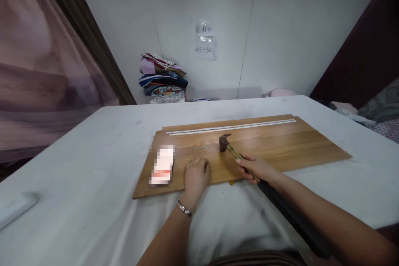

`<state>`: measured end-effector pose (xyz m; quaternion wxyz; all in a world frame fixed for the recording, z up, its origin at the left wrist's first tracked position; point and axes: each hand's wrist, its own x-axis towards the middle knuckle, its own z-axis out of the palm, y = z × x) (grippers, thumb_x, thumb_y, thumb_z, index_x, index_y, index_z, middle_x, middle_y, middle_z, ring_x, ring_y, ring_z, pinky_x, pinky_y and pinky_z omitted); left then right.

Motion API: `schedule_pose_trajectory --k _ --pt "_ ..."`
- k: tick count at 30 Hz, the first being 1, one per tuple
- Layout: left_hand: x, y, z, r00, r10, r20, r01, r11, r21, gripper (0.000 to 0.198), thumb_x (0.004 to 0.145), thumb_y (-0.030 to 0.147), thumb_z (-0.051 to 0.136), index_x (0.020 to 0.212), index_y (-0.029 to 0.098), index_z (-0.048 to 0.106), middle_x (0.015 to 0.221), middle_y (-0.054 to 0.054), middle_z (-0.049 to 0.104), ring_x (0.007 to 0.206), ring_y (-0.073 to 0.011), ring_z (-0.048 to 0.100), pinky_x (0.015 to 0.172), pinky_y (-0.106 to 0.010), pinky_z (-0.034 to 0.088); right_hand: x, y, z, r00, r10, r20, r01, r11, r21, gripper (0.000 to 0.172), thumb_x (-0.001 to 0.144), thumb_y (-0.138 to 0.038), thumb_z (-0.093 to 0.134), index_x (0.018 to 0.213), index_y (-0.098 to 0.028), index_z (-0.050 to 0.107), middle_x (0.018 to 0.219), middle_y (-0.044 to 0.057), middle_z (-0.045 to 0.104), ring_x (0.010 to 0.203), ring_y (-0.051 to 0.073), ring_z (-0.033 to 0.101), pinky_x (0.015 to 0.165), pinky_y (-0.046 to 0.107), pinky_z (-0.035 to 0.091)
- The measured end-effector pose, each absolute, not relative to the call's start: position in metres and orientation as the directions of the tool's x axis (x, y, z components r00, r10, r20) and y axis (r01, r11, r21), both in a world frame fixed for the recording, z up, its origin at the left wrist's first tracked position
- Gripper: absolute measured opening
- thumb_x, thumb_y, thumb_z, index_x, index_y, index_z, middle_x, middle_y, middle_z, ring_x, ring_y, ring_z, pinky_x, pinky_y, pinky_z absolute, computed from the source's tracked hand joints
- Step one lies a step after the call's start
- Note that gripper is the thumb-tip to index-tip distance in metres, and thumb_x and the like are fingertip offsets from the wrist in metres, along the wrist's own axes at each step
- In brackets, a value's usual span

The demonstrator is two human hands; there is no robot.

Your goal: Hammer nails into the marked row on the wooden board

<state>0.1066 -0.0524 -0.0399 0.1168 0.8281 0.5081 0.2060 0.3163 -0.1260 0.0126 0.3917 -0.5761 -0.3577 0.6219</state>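
Observation:
My right hand (pixel 252 167) is wrapped round the thin yellowish shaft of a claw hammer (pixel 246 169), whose black grip runs back under my forearm. The rusty-brown hammer head is over the wooden board (pixel 299 145), at the left end of a row of small dark dots. On the board's near side rests my left hand (pixel 196 174), its fingers curled and closed; whatever may be inside them is hidden. Just beyond it lies a loose cluster of nails (pixel 202 146). I cannot tell if the hammer head touches the board.
A blurred-out flat item (pixel 162 166) lies on the board's left part. Two white measuring strips (pixel 230 127) run along its far side. The board lies on a white-covered table (pixel 77 166). Folded clothes (pixel 163 79) are stacked by the wall; a pinkish curtain (pixel 46 50) hangs left.

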Motion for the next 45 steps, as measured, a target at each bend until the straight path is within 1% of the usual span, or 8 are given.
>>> schedule_pose_trajectory --k 5,10,15,23,29,34,45 --pt "0.106 -0.053 -0.042 0.386 0.888 0.248 0.790 -0.457 0.409 0.017 0.087 0.014 0.049 0.085 0.019 0.065 0.087 -0.004 0.066 0.087 -0.0187 0.058 0.076 -0.030 0.036 0.318 -0.126 0.015 -0.014 0.909 -0.415 -0.065 -0.415 -0.907 0.042 0.069 -0.051 0.072 0.078 -0.022 0.042 0.057 -0.011 0.046 0.033 0.002 0.034 0.030 0.015 0.024" --pt "0.107 -0.054 -0.039 0.380 0.896 0.230 0.798 -0.443 0.409 0.019 0.087 0.013 0.048 0.088 0.019 0.065 0.091 -0.005 0.066 0.090 -0.0194 0.058 0.079 -0.031 0.038 0.319 -0.126 0.009 -0.006 0.893 -0.449 -0.056 -0.449 -0.892 0.042 0.068 -0.051 0.072 0.077 -0.022 0.043 0.056 -0.010 0.046 0.033 0.003 0.035 0.030 0.016 0.024" --pt "0.107 -0.054 -0.037 0.386 0.895 0.224 0.798 -0.445 0.405 0.019 0.088 0.014 0.047 0.086 0.019 0.065 0.090 -0.005 0.065 0.089 -0.0191 0.058 0.078 -0.030 0.037 0.320 -0.126 0.006 -0.017 0.904 -0.428 -0.075 -0.428 -0.901 0.042 0.069 -0.051 0.072 0.078 -0.022 0.043 0.057 -0.010 0.047 0.034 0.002 0.035 0.031 0.016 0.024" --pt "0.107 -0.053 -0.039 0.397 0.887 0.233 0.809 -0.459 0.368 0.018 0.087 0.014 0.047 0.081 0.020 0.064 0.084 -0.005 0.064 0.084 -0.0187 0.057 0.074 -0.030 0.035 0.320 -0.127 0.017 -0.004 0.908 -0.418 -0.068 -0.418 -0.906 0.042 0.069 -0.051 0.073 0.080 -0.023 0.044 0.059 -0.010 0.046 0.034 0.002 0.035 0.031 0.015 0.024" --pt "0.108 -0.054 -0.036 0.401 0.889 0.221 0.805 -0.457 0.378 0.019 0.087 0.013 0.047 0.083 0.020 0.064 0.085 -0.004 0.065 0.085 -0.0186 0.058 0.075 -0.030 0.036 0.319 -0.126 0.010 -0.017 0.897 -0.442 -0.073 -0.442 -0.894 0.042 0.069 -0.050 0.073 0.082 -0.023 0.044 0.058 -0.010 0.047 0.035 0.003 0.035 0.031 0.016 0.024" --pt "0.108 -0.054 -0.035 0.399 0.893 0.206 0.812 -0.449 0.373 0.020 0.088 0.014 0.047 0.081 0.019 0.064 0.085 -0.005 0.065 0.086 -0.0190 0.058 0.074 -0.031 0.036 0.319 -0.126 0.008 -0.027 0.894 -0.447 -0.075 -0.448 -0.891 0.043 0.067 -0.050 0.073 0.081 -0.023 0.043 0.058 -0.010 0.048 0.034 0.003 0.035 0.030 0.016 0.024" --pt "0.107 -0.052 -0.042 0.405 0.881 0.244 0.804 -0.470 0.364 0.019 0.088 0.015 0.047 0.081 0.019 0.064 0.084 -0.004 0.064 0.084 -0.0188 0.057 0.073 -0.030 0.035 0.320 -0.126 0.018 -0.007 0.910 -0.415 -0.058 -0.415 -0.908 0.047 0.066 -0.054 0.074 0.079 -0.022 0.043 0.057 -0.010 0.047 0.034 0.002 0.035 0.030 0.014 0.026"
